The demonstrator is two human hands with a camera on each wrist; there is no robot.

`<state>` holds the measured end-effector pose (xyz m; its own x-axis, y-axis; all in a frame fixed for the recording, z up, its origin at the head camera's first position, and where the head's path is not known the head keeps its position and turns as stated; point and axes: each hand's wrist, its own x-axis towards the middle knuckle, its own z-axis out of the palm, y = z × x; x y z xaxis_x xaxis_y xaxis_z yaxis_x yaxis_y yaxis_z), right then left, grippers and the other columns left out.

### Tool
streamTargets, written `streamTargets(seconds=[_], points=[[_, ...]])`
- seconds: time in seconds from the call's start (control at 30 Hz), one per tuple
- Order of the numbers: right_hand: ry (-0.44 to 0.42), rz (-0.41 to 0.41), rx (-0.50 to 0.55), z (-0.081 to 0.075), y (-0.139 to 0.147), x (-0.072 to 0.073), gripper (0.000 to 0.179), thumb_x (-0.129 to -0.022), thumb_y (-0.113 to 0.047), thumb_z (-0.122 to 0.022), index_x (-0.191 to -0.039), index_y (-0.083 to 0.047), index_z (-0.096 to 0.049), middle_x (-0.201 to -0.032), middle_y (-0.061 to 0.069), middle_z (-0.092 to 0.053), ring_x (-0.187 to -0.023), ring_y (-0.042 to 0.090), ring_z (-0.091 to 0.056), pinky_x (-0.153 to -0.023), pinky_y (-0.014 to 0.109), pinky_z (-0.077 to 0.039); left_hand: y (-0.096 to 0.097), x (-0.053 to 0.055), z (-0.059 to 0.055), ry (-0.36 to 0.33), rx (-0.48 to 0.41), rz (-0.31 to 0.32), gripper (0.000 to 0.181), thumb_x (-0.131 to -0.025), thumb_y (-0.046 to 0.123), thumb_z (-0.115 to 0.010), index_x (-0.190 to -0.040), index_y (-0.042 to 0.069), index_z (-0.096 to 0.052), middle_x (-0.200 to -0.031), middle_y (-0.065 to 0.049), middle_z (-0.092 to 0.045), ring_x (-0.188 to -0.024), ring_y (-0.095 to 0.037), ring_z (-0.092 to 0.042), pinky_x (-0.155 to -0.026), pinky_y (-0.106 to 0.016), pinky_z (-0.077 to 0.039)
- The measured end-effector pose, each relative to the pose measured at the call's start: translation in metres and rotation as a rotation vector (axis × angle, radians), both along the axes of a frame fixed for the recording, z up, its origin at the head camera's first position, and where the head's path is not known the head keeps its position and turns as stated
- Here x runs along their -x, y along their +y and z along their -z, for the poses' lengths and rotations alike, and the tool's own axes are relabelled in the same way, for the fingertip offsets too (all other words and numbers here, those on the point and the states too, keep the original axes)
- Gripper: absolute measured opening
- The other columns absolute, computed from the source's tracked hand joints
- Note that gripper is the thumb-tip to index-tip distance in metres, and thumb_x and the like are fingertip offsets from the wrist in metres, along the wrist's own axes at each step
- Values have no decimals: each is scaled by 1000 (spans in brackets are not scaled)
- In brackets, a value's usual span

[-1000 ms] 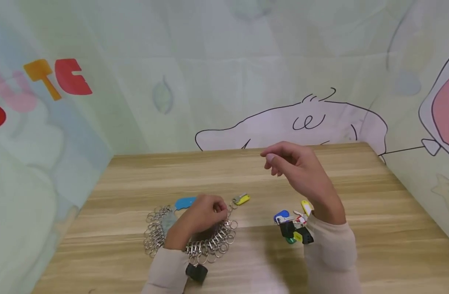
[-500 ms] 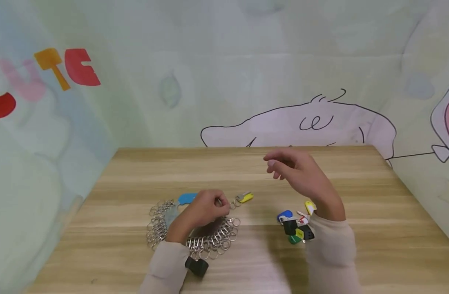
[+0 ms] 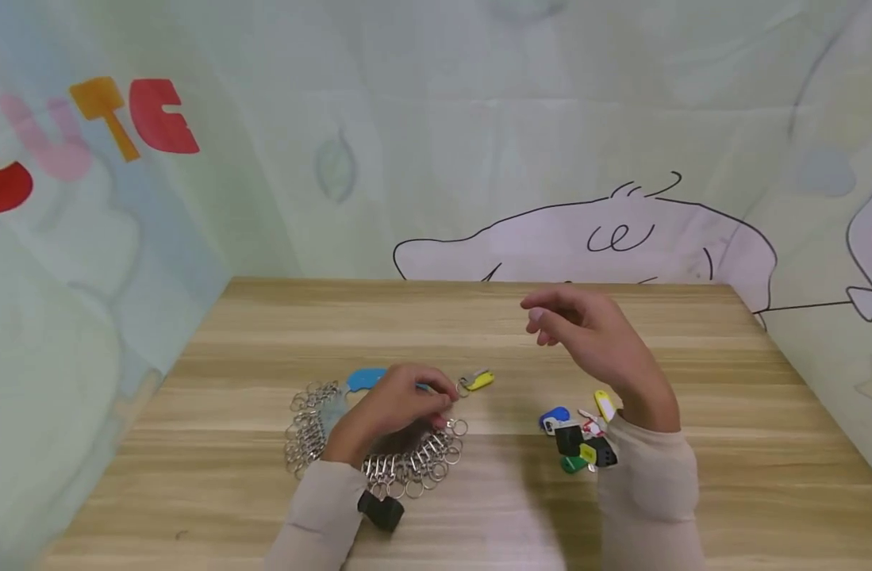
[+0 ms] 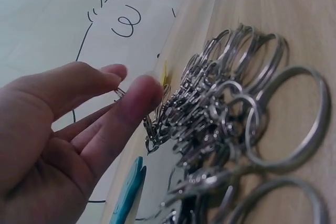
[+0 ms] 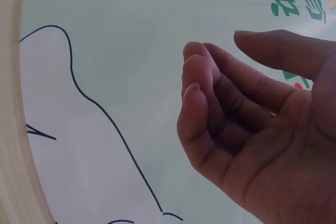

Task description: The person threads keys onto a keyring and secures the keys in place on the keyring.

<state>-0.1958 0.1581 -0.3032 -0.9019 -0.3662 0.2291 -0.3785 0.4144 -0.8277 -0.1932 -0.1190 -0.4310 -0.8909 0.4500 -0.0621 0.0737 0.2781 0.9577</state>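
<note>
My left hand (image 3: 400,404) is over a fan of silver swivel clasps with split rings (image 3: 407,468) on the left of the table. In the left wrist view, its thumb and index finger pinch a small metal key ring (image 4: 120,93), mostly hidden by the fingertips. Just beyond these fingertips in the head view lies a key with a yellow tag (image 3: 482,381). My right hand (image 3: 585,333) is raised at the right, fingers loosely curled around nothing. Near its sleeve lie several keys with tags, among them a blue tag (image 3: 554,418) and a green tag (image 3: 573,464).
A flat blue piece (image 3: 366,379) and a translucent sheet (image 3: 332,414) lie behind the left forearm. Black wrist cameras sit at both cuffs. The wooden table (image 3: 321,325) meets a printed cloth backdrop (image 3: 436,159) at its far edge.
The left index finger has straightened a little toward the yellow-tagged key, and the hand now covers the rings there. The right hand keeps its raised pose. The head view has shifted slightly.
</note>
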Motion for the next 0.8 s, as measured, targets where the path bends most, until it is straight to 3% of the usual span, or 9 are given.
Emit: streamTargets(seconds=[0.17,0.33,0.5,0.67,0.8], points=[[7,-7,19,0,5,-1,21,-103,-5,-55,-120,-3,-66,-98,11,-67,-83,25,-65,-77,38,-56,3,3,-3,-1,103,-4,18,-87,0,-71,-105,3,-73,-100,-8,-71,-78,-21,-71,-75,-32,-55],[2,-2,21,-1,7,-2,21,-102,-5,-56,-121,-3,-66,-99,11,-67,-84,25,-65,-77,34,-55,4,4,-3,-20,78,0,18,-91,-4,-68,-108,1,-72,-102,-11,-70,-80,-22,-71,-74,-34,-57],[3,-1,22,-1,7,-3,21,-102,-6,-57,-121,-3,-66,-100,10,-67,-84,25,-66,-78,35,-56,5,4,-2,26,47,35,18,-92,-5,-68,-109,-2,-73,-100,-13,-71,-81,-27,-72,-73,-36,-58],[16,-9,18,-2,7,-2,21,-102,-6,-57,-121,-4,-66,-99,10,-67,-84,24,-66,-79,35,-55,2,2,-2,61,55,59,22,-90,-2,-72,-112,-1,-73,-105,-12,-72,-86,-21,-72,-78,-34,-56],[15,-18,16,-3,6,-2,21,-102,-6,-58,-120,-4,-66,-100,9,-67,-84,23,-66,-79,36,-55,1,0,-2,57,66,42,25,-91,-2,-71,-115,1,-73,-105,-11,-72,-85,-19,-71,-78,-34,-56]])
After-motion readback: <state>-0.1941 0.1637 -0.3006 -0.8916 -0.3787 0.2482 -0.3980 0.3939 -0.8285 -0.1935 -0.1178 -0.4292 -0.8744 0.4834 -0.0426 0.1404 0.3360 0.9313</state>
